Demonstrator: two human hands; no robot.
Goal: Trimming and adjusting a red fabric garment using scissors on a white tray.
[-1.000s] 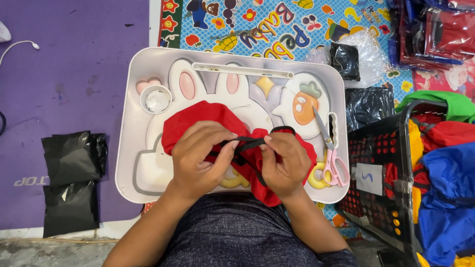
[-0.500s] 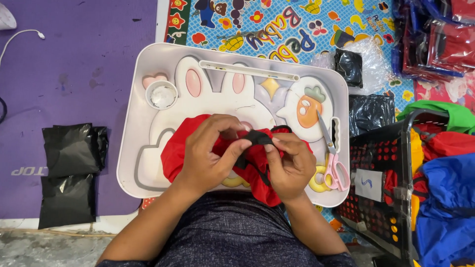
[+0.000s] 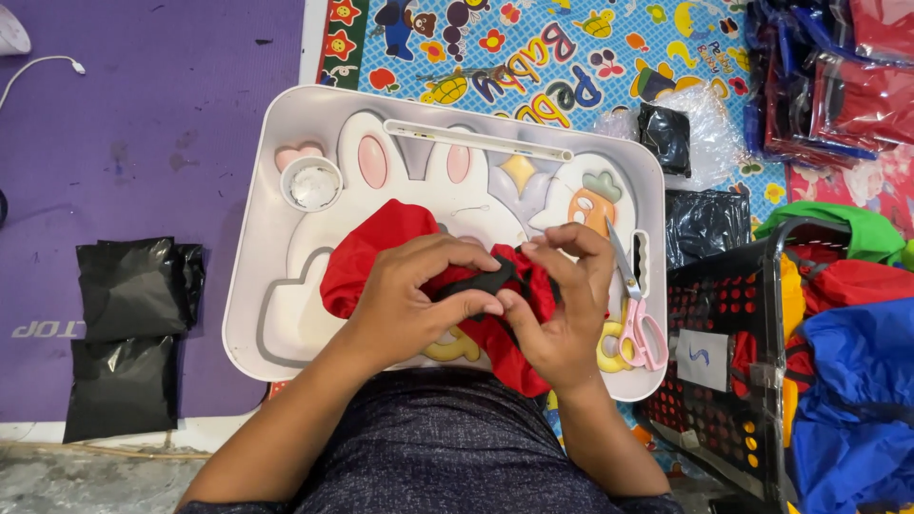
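Observation:
A red fabric piece (image 3: 376, 249) lies bunched on a white lap tray (image 3: 257, 238) printed with a rabbit. My left hand (image 3: 414, 295) and my right hand (image 3: 562, 305) meet over the cloth. Both pinch a black strap (image 3: 481, 282) that runs across the red fabric, the left from the near side, the right at its far end. The fingers cover most of the strap and the middle of the cloth.
Pink-handled scissors (image 3: 636, 319) lie on the tray's right edge. A small white cup (image 3: 311, 183) sits at the tray's upper left. A black crate (image 3: 733, 362) with coloured cloth stands right. Folded black bags (image 3: 129, 333) lie left on a purple mat.
The black strap was stretched out between both hands one second ago; now the hands are closer together and it is bunched short between the fingertips.

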